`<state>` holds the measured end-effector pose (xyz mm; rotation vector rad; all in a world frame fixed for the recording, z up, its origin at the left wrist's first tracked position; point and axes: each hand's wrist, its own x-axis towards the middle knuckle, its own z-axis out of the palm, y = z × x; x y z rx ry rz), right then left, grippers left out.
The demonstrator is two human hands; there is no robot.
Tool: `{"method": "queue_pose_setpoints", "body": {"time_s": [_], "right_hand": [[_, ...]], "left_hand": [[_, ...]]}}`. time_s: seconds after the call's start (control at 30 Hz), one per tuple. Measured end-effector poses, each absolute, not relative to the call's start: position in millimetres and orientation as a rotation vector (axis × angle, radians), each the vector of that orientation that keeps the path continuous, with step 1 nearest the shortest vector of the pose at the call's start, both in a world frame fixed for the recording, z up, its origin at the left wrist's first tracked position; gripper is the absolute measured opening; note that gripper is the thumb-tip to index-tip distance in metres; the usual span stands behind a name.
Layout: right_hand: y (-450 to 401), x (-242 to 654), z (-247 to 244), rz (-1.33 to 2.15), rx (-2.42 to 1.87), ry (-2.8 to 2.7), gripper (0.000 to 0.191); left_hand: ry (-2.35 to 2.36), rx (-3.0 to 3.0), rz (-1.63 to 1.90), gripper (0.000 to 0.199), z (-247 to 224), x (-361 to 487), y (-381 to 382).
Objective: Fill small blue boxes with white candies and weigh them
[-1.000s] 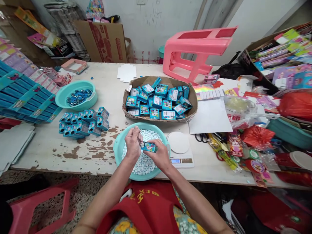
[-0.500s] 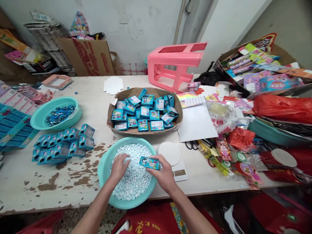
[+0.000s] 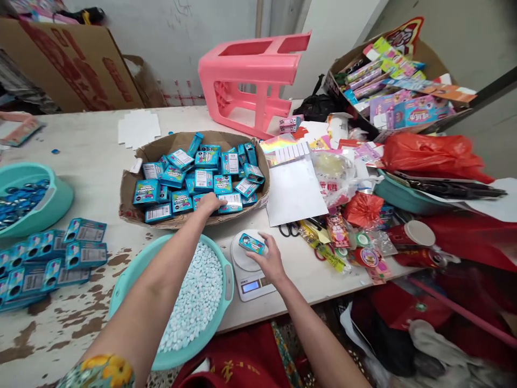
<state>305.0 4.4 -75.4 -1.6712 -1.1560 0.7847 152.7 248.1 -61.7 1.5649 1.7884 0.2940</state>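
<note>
Paint-chipped worktop [image 3: 91, 141], head view: right hand [image 3: 273, 262] pinches one blue box [image 3: 253, 244] over the scale [image 3: 243, 263]; left hand [image 3: 210, 205] is among heaped boxes [image 3: 207, 159] in a carton [image 3: 128, 198], grip hidden. Work looks midway; whether the grouped boxes [image 3: 86, 254], far left, are finished is unclear.

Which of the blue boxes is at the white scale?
The blue box in the right hand, over the scale's round plate; the others are in the cardboard tray or the group at left.

The left forearm [image 3: 157, 291] hides part of the tub [image 3: 227, 280], and the scale display [image 3: 251, 286] is unreadable.
</note>
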Motion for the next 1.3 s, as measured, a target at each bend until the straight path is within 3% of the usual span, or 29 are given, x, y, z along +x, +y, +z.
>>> {"method": "queue_pose_setpoints", "body": {"time_s": [0.07,0.13,0.23,0.3,0.4,0.47,0.6,0.7,0.8,0.93,1.07,1.2,1.3], "right_hand": [[-2.9,312.2,-67.5,0.675,-1.717,-1.136,0.061],[-9.5,316.5,-51.6,0.533,-1.754,-1.136,0.055],[-11.7,307.7,-20.3,0.335,-1.717,-1.262,0.048],[-7.5,288.6,0.1,0.255,-1.657,-1.408,0.055],[-0.6,248.7,21.6,0.289,-1.595,-1.589,0.066],[-1.8,225.2,27.0,0.434,-1.548,-1.618,0.07],[-23.1,203.9,16.1,0.926,-1.416,-1.379,0.073],[-47.0,200.5,-1.6,1.241,-1.341,-1.204,0.068],[-65.8,195.7,-14.0,1.428,-1.311,-1.026,0.061],[-73.6,189.3,-13.7,1.687,-1.152,-0.578,0.055],[-71.9,189.4,-2.9,1.895,-0.986,-0.233,0.045],[-93.4,205.1,2.6,1.888,-0.981,-0.11,0.035],[-135.3,238.6,-8.6,1.718,-1.179,0.021,0.03]], "left_hand": [[1.756,1.546,0.37,0.039,-64.4,156.0,243.6],[1.726,1.541,0.484,0.036,-54.1,152.4,233.7],[1.608,1.515,0.891,0.033,-15.6,136.7,204.3],[1.43,1.447,1.126,0.031,19.5,120.9,170.8],[1.171,1.304,1.01,0.03,62.6,92.2,109.4],[1.038,1.168,0.854,0.024,67.7,68.4,74.5],[1.315,1.173,0.876,0.033,7.4,13.0,39.1],[1.743,1.55,0.541,0.035,-58.3,-5.3,27.5],[1.829,1.768,0.253,0.04,-95.3,5.2,11.4],[1.718,1.931,0.184,0.037,-100.5,16.2,-12.1],[1.647,1.815,0.344,0.023,-101.4,0.1,-17.6],[1.582,1.181,0.695,0.025,-108.4,-15.0,-5.5],[1.521,0.915,0.771,0.031,-112.0,-20.1,3.4]]}}
